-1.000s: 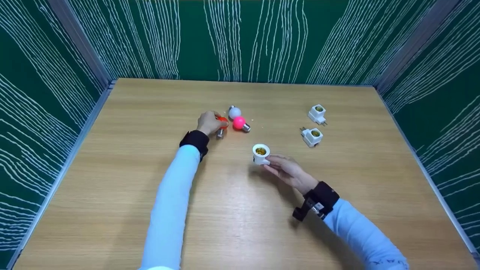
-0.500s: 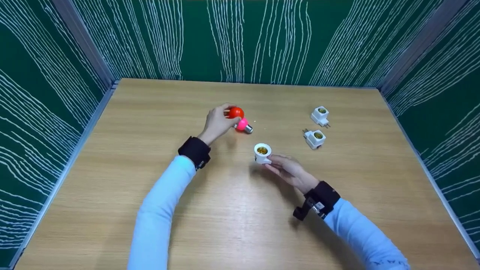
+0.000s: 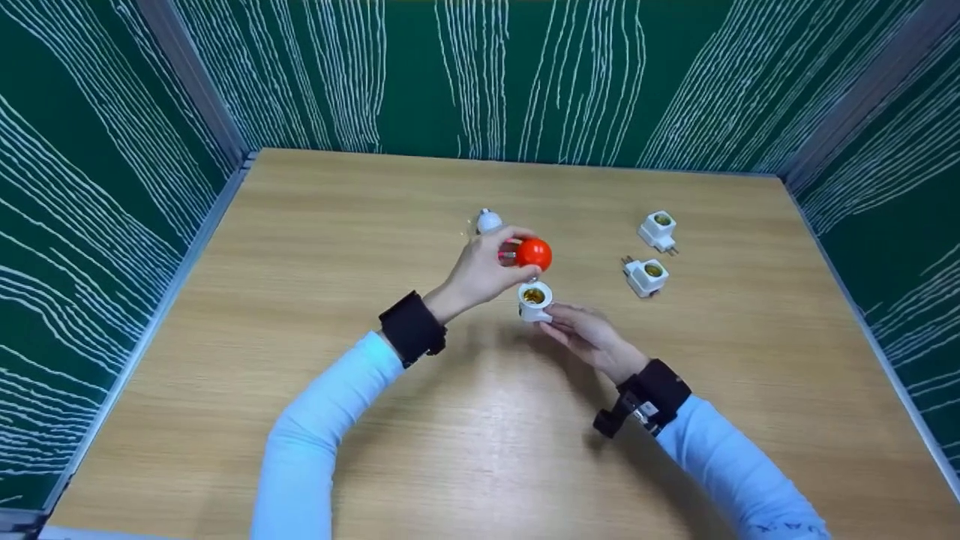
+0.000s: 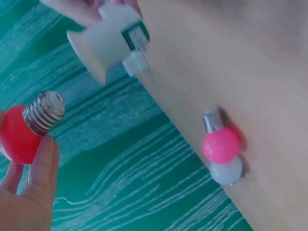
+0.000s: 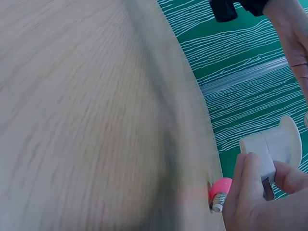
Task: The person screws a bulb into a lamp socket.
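Note:
Between its thumb and fingers my left hand (image 3: pixel 480 271) pinches a red light bulb (image 3: pixel 535 254), held above the table. The bulb's metal screw base shows clearly in the left wrist view, at the upper right of its red globe (image 4: pixel 19 139). Just in front of my right hand (image 3: pixel 592 339) is a white round lamp socket (image 3: pixel 534 312), which its fingers grip by the side. In the head view the socket's brass-coloured opening faces up, just below the red bulb and apart from it. Its plug prong appears under the fingers in the right wrist view.
A pink bulb (image 4: pixel 220 145) and a white bulb (image 3: pixel 489 220) lie together on the wooden table (image 3: pixel 360 195), the pink one mostly hidden behind my left hand in the head view. To the right stand two white square plug-in sockets (image 3: pixel 658 231). Green patterned walls enclose the table.
My left hand has lifted the red bulb from beside the other bulbs and carried it right and nearer, over by the socket. My right hand keeps holding the socket almost in place.

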Demonstrator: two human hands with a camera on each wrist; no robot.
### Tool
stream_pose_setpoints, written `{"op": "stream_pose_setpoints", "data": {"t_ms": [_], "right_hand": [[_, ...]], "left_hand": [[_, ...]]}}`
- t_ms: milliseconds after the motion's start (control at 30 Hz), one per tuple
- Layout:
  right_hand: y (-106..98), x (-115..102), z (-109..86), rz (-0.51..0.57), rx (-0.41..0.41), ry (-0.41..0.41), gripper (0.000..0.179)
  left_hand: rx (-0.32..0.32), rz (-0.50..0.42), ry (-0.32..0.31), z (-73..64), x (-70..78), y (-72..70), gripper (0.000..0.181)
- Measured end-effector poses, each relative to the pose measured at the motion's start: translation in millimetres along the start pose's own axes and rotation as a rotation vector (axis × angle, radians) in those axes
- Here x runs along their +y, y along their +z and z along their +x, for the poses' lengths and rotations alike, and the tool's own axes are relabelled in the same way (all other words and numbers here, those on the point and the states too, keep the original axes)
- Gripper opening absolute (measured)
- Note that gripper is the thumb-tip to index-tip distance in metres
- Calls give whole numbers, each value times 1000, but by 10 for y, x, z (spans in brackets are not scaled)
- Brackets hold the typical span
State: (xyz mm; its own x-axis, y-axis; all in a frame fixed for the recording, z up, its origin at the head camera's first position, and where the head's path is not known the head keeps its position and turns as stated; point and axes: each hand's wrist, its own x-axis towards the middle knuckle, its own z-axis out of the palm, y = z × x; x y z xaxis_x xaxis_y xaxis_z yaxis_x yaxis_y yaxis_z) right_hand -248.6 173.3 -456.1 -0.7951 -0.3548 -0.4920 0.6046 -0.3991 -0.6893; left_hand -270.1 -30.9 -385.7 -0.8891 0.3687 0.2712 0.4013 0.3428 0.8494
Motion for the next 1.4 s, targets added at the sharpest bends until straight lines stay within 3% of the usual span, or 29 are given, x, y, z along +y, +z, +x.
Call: {"op": "stream_pose_setpoints", "data": {"t_ms": [133,567,800,1167,1400], "right_hand": [[23,-28,-26,8,-2,8,9],[69,-12,-58,-7,-12,0,11],[88,-6,-42,-41,-68,-28,18],[104,-18,-60,-16,-54,16,14],[118,-27,-55,-6,-19,0,11]], "left_hand": [[-14,0,8,-49,20,56,41],[-18,-52,-7,-121,-109,216,49],[-9,-49,-17,-142,-153,239,47],[-10,-129,-45,-147,-221,245,46],[-38,-135,-78,-123,-205,207,48]]}}
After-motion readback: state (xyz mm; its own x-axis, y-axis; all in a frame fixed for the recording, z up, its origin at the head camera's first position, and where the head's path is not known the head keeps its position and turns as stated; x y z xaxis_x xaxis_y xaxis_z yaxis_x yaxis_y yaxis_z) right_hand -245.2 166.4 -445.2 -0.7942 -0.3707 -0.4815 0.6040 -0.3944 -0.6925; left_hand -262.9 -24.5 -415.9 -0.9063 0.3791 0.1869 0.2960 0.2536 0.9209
